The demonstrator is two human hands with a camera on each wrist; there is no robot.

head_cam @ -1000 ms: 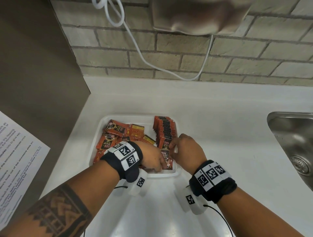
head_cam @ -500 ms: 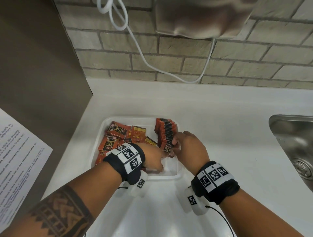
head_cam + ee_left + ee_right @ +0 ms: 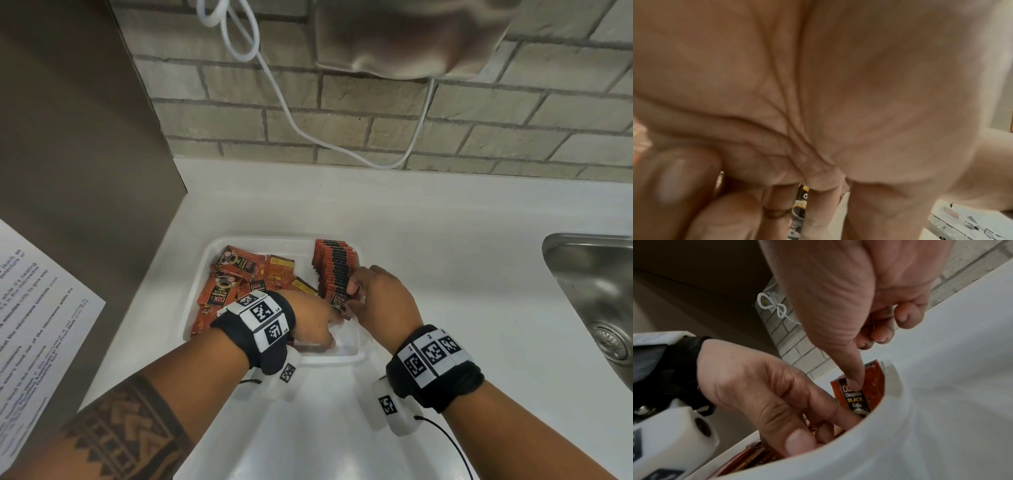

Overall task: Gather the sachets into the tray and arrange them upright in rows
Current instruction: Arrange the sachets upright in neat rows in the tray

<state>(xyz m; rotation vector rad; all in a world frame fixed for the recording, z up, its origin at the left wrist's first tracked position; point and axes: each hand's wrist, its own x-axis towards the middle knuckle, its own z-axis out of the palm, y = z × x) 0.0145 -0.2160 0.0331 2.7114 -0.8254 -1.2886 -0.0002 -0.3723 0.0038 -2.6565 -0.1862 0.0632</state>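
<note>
A white tray (image 3: 267, 236) sits on the counter. Along its right side stands an upright row of red-and-black sachets (image 3: 334, 263); several loose sachets (image 3: 239, 267) lie flat on its left side. My right hand (image 3: 380, 298) is at the row's near end. Its thumb (image 3: 855, 381) presses the face of the front sachet (image 3: 855, 399), and its other fingers curl past the row's top. My left hand (image 3: 315, 322) reaches into the tray's near right corner, its straight fingers (image 3: 838, 412) touching that sachet low down. The left wrist view is mostly palm (image 3: 818, 97), with a strip of sachet (image 3: 802, 204) between the fingers.
A steel sink (image 3: 596, 284) lies at the right. A white cable (image 3: 342, 147) hangs down the brick wall behind the tray, under a blurred beige object (image 3: 411, 34). A brown panel (image 3: 68, 137) and a printed sheet (image 3: 37, 308) are on the left.
My right hand has moved away from me along the tray, pushing the leaning front sachets up against the row. The left hand has stayed near the tray's front.
</note>
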